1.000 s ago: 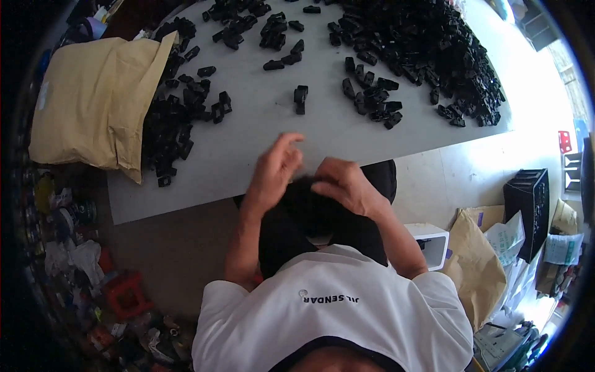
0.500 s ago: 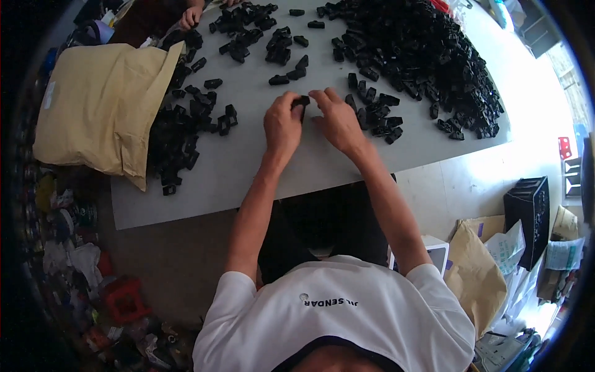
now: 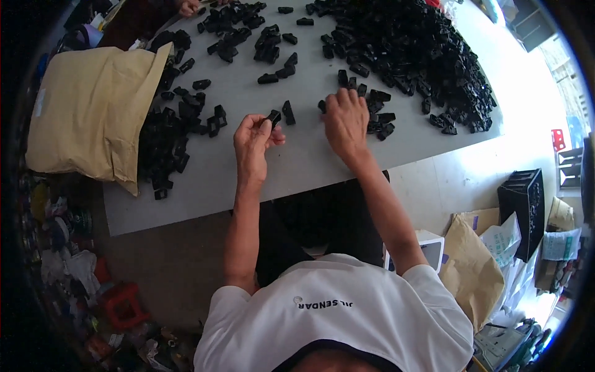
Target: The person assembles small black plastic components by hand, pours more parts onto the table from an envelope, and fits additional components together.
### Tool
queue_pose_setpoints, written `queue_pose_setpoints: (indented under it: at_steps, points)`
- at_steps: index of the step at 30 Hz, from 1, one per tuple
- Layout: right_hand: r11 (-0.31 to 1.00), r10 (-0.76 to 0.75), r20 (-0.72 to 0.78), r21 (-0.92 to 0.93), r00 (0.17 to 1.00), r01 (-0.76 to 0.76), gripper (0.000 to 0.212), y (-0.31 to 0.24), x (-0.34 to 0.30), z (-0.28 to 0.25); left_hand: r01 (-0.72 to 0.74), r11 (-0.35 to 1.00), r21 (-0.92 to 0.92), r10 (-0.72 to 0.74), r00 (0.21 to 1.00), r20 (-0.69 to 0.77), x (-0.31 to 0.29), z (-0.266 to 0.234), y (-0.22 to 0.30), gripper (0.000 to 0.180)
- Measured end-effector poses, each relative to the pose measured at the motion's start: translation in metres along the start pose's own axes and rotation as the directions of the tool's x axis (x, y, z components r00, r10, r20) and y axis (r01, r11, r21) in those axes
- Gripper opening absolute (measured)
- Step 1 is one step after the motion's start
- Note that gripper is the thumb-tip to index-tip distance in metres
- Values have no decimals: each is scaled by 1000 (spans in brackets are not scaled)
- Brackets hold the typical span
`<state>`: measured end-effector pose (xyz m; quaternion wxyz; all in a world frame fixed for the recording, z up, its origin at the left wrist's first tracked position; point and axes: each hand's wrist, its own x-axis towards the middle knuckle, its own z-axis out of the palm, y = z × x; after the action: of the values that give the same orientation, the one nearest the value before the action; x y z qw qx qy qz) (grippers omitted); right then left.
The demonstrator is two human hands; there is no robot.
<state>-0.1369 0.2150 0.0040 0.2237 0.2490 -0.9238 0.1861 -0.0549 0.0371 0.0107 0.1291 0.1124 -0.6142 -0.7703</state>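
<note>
My left hand (image 3: pixel 251 149) is closed, pinching a small black plastic part (image 3: pixel 274 118) between thumb and fingers above the grey table (image 3: pixel 297 167). Just beyond it stands a similar loose part (image 3: pixel 288 113). My right hand (image 3: pixel 348 127) is over a small cluster of black parts (image 3: pixel 379 115), with its fingers bent down among them. One more piece (image 3: pixel 322 106) shows at the left side of that hand, by the thumb. The right fingertips and thumb are mostly hidden, so what they grip is unclear.
A large heap of black parts (image 3: pixel 427 62) covers the far right. Smaller groups (image 3: pixel 232 28) lie at the back, others (image 3: pixel 164 146) beside a brown paper package (image 3: pixel 87 118) on the left. Another person's hand (image 3: pixel 189 7) is at the far edge. A black crate (image 3: pixel 520 211) stands right.
My hands have moved apart: the left came nearer and leftward with a part, the right went over the cluster at right. A loose part now stands between them.
</note>
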Motion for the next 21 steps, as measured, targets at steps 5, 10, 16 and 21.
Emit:
queue_pose_setpoints:
  at_steps: [5, 10, 16, 21]
  points:
    - [928, 44, 7, 369, 999, -44, 30, -7, -16, -7, 59, 994, 92, -63, 997, 40, -16, 4, 14, 29]
    - [841, 63, 159, 524, 985, -138, 27, -11, -25, -26, 99, 995, 5, -99, 985, 141, -20, 3, 4, 35]
    - [972, -14, 292, 227, 956, -56, 22, -5, -32, -19, 185, 982, -37, -177, 970, 168, -27, 8, 1, 34]
    - [963, -22, 231, 265, 973, -41, 23, 3, -31, -35, 249, 959, -138, -210, 947, 245, -30, 0, -1, 32]
